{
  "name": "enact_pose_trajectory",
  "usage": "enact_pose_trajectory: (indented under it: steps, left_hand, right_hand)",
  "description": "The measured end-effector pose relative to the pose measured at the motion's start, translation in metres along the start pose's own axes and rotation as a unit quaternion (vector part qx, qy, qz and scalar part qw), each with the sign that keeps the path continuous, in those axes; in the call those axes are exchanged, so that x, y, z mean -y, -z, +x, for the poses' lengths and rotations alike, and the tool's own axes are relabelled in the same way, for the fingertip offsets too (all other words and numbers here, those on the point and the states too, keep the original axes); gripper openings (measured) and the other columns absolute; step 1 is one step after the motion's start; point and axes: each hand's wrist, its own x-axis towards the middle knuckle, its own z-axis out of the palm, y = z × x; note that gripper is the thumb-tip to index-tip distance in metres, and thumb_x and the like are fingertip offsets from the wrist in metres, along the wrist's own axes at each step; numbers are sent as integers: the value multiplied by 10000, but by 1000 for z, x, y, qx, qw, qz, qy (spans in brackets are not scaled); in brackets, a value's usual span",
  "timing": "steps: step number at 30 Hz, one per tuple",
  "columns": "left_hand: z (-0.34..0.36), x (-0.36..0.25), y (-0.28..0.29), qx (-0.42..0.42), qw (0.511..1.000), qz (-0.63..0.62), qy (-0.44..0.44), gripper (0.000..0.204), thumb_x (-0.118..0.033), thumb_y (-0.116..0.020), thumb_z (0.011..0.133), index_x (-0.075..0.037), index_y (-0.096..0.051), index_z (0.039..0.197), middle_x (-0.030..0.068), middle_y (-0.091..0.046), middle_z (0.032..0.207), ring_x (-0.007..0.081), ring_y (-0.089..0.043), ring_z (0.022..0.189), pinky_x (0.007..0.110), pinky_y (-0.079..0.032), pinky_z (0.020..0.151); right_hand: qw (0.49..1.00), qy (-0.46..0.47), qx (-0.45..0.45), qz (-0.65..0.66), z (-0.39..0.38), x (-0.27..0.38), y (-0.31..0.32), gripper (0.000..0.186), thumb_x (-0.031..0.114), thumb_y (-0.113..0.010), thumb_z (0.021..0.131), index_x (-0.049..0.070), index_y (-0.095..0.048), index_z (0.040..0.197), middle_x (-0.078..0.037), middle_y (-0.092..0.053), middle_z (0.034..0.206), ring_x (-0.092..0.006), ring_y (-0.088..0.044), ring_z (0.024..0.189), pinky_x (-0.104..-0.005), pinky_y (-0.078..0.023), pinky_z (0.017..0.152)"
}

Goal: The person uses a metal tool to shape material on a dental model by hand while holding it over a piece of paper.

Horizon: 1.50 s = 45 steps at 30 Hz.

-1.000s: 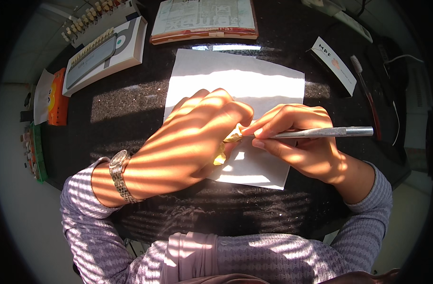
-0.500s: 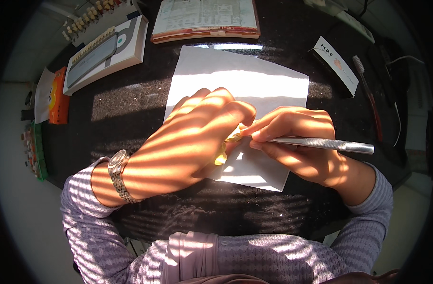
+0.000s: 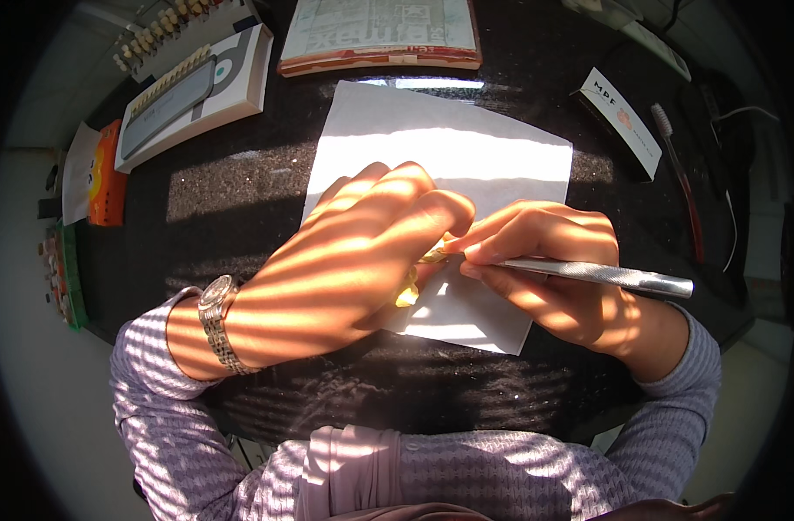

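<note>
My left hand, with a metal watch on the wrist, is closed over a small pale-yellow piece, partly hidden beneath my curled fingers. My right hand grips a silver knurled metal tool like a pen; its working end meets the yellow piece near my left thumb and index finger, where detail is hard to make out. Both hands are over a white paper sheet, striped with sunlight and shadow, on the dark speckled table.
White boxes with tan tooth-shaped tabs lie back left, beside an orange pack and green container. A board lies behind the paper. A black-and-white box, toothbrush and white cable are at right.
The outer end of the tool has swung down toward me, tilting the tool more. My right hand and the paper have shifted slightly rightward. My left hand keeps its closed hold, with little movement.
</note>
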Motion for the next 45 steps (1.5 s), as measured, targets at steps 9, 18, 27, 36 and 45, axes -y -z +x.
enact_pose_trajectory:
  steps: [9, 18, 27, 36, 45]
  left_hand:
    - [-1, -1, 1, 13, 1000, -2, 14, 509, 19, -792, 744, -48, -504, 1158, 122, -606, 1035, 318, -616, 949, 446, -479, 835]
    - [1, -2, 2, 13, 1000, 0, 13, 511, 22, -791, 745, -46, -506, 1164, 126, -602, 1020, 315, -615, 937, 439, -479, 834]
    - [1, -3, 0, 5, 1000, 10, 13, 512, 27, -790, 739, -44, -509, 1161, 127, -603, 1014, 321, -618, 932, 445, -479, 831]
    - [-1, -1, -1, 1, 1000, 9, 6, 523, 31, -785, 733, -48, -509, 1169, 129, -608, 1021, 324, -619, 936, 449, -477, 834]
    - [-1, -3, -1, 1, 999, 40, -10, 605, 20, -802, 711, -57, -482, 1219, 132, -609, 1045, 327, -621, 956, 455, -474, 846]
  right_hand:
    - [999, 25, -18, -13, 4, -7, -1, 174, -94, -765, 745, -10, -677, 869, -174, -747, 904, -276, -742, 852, -352, -592, 766]
    - [998, 45, -30, -28, -3, -3, -10, 150, -36, -762, 767, -54, -688, 896, -161, -715, 885, -313, -736, 890, -378, -605, 764]
    - [999, 18, 12, -39, -2, 2, -1, 212, -82, -755, 782, 0, -662, 954, -173, -735, 979, -263, -737, 925, -355, -606, 806]
    - [999, 14, -15, -40, -3, 0, -5, 137, -11, -762, 798, -22, -682, 910, -164, -732, 923, -282, -741, 895, -369, -607, 789]
    - [997, 35, -30, -58, -3, 0, -10, 143, 18, -766, 794, -37, -709, 913, -154, -729, 896, -296, -741, 859, -377, -610, 783]
